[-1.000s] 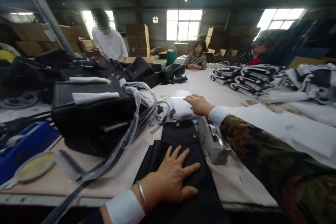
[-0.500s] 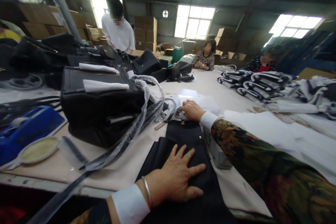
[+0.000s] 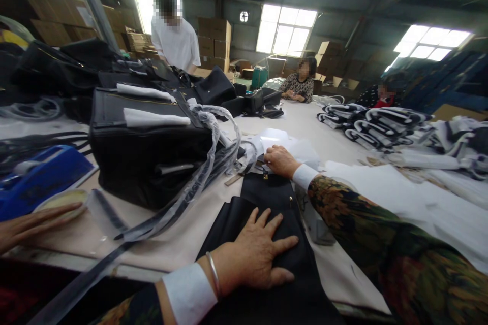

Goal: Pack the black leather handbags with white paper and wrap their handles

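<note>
My left hand (image 3: 257,254) lies flat with fingers spread on a black leather-like piece (image 3: 305,284) at the table's front edge. The piece is folded over on its left side. Small gold-coloured fittings show on its far part. Beyond that end, my right hand (image 3: 281,160) has its fingers curled together by a crumpled white sheet (image 3: 272,137); what they hold, if anything, is hidden. To the left stands a black bag (image 3: 145,157) with white padding strips on top. Its strap (image 3: 186,193), wrapped in clear plastic, trails down over the table edge.
Another person's hand (image 3: 41,221) reaches in at the left over a round tape roll (image 3: 63,200), beside a blue tape dispenser (image 3: 46,177). White sheets (image 3: 389,198) and stacked, wrapped straps (image 3: 381,122) lie on the right. Several black bags (image 3: 213,91) and co-workers are farther back.
Another person's hand has come in from the left edge, over the tape roll. My two hands and the black piece have hardly moved.
</note>
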`<move>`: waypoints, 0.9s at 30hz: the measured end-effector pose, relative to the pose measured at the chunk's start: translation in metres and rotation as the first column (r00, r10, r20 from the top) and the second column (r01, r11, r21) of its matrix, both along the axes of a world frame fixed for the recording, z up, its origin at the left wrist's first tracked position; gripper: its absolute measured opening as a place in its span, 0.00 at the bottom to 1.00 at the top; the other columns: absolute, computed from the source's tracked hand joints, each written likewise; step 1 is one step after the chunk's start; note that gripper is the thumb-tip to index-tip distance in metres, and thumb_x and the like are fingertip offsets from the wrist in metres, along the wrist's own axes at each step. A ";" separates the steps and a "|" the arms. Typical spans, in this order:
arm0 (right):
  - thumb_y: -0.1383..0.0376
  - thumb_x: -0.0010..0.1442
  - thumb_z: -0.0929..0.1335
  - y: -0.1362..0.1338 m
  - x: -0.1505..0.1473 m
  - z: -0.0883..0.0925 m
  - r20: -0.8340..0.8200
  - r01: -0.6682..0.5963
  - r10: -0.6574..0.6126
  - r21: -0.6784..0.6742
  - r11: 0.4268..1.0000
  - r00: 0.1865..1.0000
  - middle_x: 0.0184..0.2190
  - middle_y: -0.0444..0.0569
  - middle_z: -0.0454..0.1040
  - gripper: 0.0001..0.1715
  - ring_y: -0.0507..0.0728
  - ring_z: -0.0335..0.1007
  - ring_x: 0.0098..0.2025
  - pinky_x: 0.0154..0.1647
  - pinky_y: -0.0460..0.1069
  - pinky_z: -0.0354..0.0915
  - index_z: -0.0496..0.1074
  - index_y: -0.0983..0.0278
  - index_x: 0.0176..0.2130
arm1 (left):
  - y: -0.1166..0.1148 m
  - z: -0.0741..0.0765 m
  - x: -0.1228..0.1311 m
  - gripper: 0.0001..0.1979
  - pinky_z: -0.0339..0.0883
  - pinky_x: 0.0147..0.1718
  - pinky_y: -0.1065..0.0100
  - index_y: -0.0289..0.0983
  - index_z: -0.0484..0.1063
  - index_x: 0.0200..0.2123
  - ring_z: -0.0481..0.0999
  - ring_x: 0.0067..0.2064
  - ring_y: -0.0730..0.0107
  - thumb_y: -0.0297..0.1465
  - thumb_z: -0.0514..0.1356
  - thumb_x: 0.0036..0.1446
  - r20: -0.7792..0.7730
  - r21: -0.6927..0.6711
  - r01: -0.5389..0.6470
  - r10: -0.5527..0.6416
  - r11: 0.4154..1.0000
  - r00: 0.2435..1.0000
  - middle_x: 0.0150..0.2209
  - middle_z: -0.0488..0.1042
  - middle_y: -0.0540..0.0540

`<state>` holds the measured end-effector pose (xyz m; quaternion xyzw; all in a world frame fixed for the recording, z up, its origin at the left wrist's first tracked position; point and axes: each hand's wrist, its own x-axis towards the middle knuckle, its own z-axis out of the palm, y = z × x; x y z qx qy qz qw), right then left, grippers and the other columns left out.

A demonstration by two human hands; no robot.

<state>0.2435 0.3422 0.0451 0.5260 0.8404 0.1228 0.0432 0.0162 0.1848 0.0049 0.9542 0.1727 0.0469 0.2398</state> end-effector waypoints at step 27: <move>0.64 0.60 0.71 0.003 0.004 0.001 0.015 0.017 -0.018 0.016 1.000 1.000 0.46 0.57 0.75 0.14 0.65 0.66 0.49 0.46 0.54 0.56 0.79 0.63 0.46 | 0.000 0.002 0.000 0.40 0.38 0.65 0.28 0.53 0.52 0.71 0.43 0.72 0.28 0.60 0.52 0.59 -0.006 -0.020 -0.002 0.002 1.000 1.000 0.74 0.46 0.37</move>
